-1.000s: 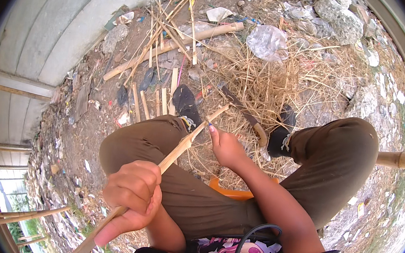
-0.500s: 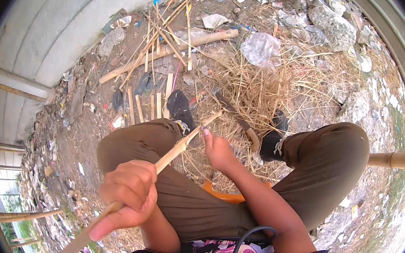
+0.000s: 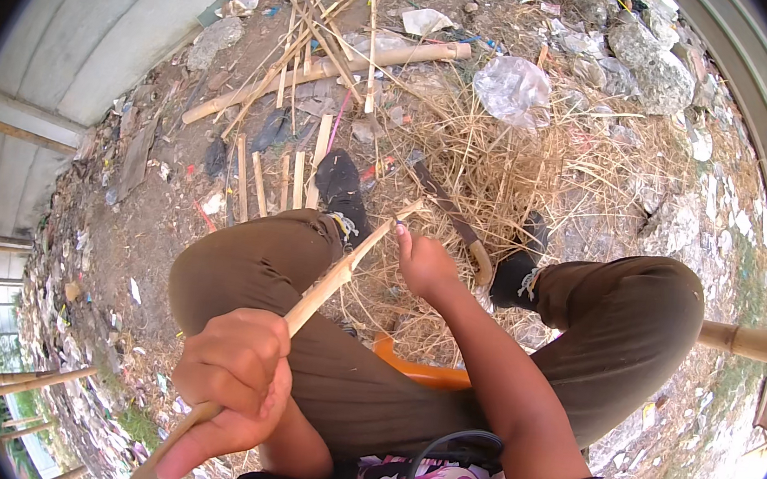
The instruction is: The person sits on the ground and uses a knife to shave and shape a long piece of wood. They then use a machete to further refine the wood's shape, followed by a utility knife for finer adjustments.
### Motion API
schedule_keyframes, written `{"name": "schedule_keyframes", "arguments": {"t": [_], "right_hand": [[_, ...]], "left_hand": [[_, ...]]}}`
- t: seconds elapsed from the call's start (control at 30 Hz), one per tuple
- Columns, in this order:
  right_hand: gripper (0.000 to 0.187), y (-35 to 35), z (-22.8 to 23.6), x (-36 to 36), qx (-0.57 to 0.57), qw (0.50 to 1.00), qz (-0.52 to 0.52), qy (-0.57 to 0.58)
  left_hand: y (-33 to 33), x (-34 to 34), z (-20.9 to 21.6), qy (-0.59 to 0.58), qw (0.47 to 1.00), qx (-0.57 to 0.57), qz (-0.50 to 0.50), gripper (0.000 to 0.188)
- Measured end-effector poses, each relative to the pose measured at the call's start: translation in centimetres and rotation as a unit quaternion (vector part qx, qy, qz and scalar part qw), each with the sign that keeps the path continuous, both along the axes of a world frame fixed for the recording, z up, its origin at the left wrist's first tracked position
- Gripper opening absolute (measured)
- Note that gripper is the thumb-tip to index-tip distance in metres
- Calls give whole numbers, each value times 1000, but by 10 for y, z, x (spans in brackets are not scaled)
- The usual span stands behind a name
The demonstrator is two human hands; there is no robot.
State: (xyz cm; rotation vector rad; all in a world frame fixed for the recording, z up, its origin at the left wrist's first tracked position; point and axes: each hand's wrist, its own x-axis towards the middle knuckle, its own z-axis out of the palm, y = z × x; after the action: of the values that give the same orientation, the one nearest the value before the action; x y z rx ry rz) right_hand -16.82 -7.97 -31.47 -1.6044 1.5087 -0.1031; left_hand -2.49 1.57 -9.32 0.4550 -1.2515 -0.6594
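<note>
My left hand (image 3: 234,373) is wrapped round a long pale bamboo strip (image 3: 321,300), which slants from the lower left over my left thigh. Its far end lies between my knees, where the strip looks split or shaved. Beside that end, my right hand (image 3: 426,263) is closed with the thumb up; a small dark bit shows at the thumb tip, and what the fingers hold is hidden. On the ground just beyond lies a machete (image 3: 448,204) with a dark blade and a curved wooden handle, close to my right shoe (image 3: 516,277).
Cut bamboo pieces (image 3: 299,179) lie beside my left shoe (image 3: 342,188). Farther off are a bamboo pole (image 3: 412,54) and a pile of thin strips (image 3: 330,37). Dry straw (image 3: 503,173), a clear plastic bag (image 3: 513,91) and rubble (image 3: 649,66) cover the ground. A pale wall (image 3: 88,31) rises at left.
The view has shifted slightly, so the ground things sit a little higher. My right hand has moved a little up and to the right; my left hand keeps its hold on the bamboo strip.
</note>
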Motion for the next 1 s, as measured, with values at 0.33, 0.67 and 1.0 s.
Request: {"name": "schedule_keyframes", "arguments": {"t": [0.33, 0.67, 1.0], "right_hand": [[74, -8, -74, -17, 12, 995, -88, -47], [65, 2, 9, 8, 26, 985, -67, -157], [61, 67, 111, -8, 12, 963, 23, -267]], "left_hand": [[-2, -1, 5, -15, 1000, 18, 14, 71], [1, 8, 4, -13, 993, 13, 115, 69], [6, 11, -1, 106, 994, -3, 27, 91]]}}
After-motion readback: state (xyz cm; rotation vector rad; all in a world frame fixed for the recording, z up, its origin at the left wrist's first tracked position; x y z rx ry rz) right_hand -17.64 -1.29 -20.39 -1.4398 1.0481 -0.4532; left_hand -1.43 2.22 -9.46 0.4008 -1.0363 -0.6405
